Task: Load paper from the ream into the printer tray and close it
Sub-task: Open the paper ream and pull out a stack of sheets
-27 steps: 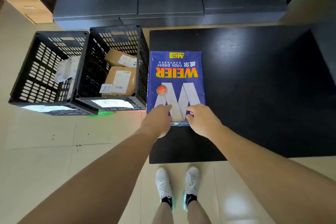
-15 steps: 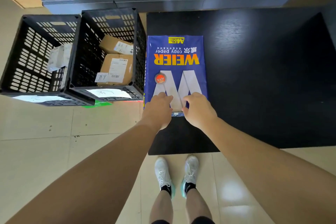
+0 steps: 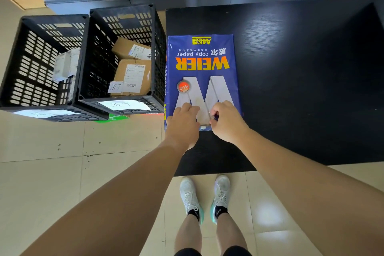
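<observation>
Your right hand (image 3: 227, 121) has crept leftward, now pinching what looks like the ream (image 3: 202, 77) wrapper's seam. Your left hand (image 3: 182, 123), fingers curled, braces the lower-centre end: unwrapping is only starting.

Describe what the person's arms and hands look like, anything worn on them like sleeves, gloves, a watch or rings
Both arms are bare along all the length in view: no sleeves show. The left hand and the right hand wear no gloves, and neither wrist carries a watch or band. No rings show on the fingers, though the fingertips are partly curled out of sight. No markings or cables appear on either arm.
</observation>
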Action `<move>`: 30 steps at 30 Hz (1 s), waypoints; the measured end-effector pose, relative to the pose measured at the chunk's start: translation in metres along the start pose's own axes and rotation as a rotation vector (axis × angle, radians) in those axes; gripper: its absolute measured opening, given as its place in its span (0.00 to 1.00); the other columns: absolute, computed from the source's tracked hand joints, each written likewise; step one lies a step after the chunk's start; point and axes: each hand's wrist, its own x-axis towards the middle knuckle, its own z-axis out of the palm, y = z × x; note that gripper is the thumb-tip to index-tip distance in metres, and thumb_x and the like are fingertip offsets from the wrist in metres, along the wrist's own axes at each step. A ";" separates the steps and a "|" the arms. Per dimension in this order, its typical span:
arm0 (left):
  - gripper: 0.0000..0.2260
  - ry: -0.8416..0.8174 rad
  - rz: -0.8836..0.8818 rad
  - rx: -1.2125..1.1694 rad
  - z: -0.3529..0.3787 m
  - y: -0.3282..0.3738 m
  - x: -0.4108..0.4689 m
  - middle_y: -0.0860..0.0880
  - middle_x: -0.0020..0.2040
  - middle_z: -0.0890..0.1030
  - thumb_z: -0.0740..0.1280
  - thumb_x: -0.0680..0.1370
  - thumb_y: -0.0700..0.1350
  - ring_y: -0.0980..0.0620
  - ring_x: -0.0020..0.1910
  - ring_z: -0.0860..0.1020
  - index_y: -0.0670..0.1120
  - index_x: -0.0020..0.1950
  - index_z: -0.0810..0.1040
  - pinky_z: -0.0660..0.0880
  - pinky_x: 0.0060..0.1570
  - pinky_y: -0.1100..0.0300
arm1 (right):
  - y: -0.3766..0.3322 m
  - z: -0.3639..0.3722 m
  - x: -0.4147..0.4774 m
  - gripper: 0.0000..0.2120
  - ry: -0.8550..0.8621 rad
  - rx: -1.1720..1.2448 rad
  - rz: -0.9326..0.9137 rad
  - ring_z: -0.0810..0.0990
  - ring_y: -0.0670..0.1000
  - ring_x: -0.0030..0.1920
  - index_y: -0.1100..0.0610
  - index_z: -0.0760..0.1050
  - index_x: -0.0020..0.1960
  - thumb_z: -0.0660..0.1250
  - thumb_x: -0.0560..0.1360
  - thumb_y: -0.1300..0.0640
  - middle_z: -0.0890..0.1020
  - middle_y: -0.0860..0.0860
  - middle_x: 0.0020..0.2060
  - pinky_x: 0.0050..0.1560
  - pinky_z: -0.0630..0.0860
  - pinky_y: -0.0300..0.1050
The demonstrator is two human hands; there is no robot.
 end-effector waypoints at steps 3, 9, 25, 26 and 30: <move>0.19 0.002 -0.010 -0.019 0.000 0.000 0.001 0.48 0.67 0.73 0.65 0.81 0.44 0.44 0.64 0.71 0.49 0.72 0.71 0.73 0.62 0.44 | -0.001 0.000 0.000 0.09 0.014 0.031 0.029 0.80 0.53 0.47 0.54 0.77 0.53 0.72 0.74 0.58 0.78 0.53 0.49 0.52 0.81 0.55; 0.19 0.008 -0.034 -0.050 0.001 0.002 0.000 0.49 0.67 0.72 0.66 0.81 0.45 0.45 0.66 0.70 0.50 0.72 0.70 0.73 0.62 0.43 | -0.009 0.007 0.001 0.11 0.171 0.108 0.191 0.82 0.54 0.51 0.58 0.76 0.59 0.67 0.78 0.58 0.83 0.54 0.53 0.28 0.62 0.34; 0.20 0.024 -0.049 -0.140 0.003 -0.002 0.004 0.49 0.66 0.72 0.67 0.80 0.43 0.46 0.66 0.69 0.51 0.71 0.72 0.70 0.61 0.44 | -0.015 0.016 0.006 0.10 0.069 0.017 0.181 0.82 0.56 0.49 0.62 0.79 0.56 0.65 0.79 0.58 0.83 0.59 0.50 0.56 0.80 0.50; 0.19 0.029 -0.044 -0.154 0.003 -0.002 0.005 0.49 0.65 0.72 0.66 0.80 0.42 0.45 0.65 0.70 0.51 0.71 0.73 0.70 0.60 0.44 | -0.015 0.013 0.006 0.10 0.025 -0.028 0.159 0.82 0.56 0.51 0.62 0.79 0.57 0.65 0.79 0.58 0.83 0.59 0.51 0.58 0.79 0.50; 0.17 0.030 -0.041 -0.180 0.001 -0.004 0.011 0.48 0.62 0.73 0.64 0.81 0.42 0.45 0.62 0.71 0.51 0.70 0.75 0.70 0.55 0.46 | -0.014 0.005 0.006 0.12 -0.068 -0.122 0.095 0.81 0.55 0.53 0.62 0.76 0.61 0.65 0.79 0.59 0.80 0.59 0.54 0.58 0.78 0.48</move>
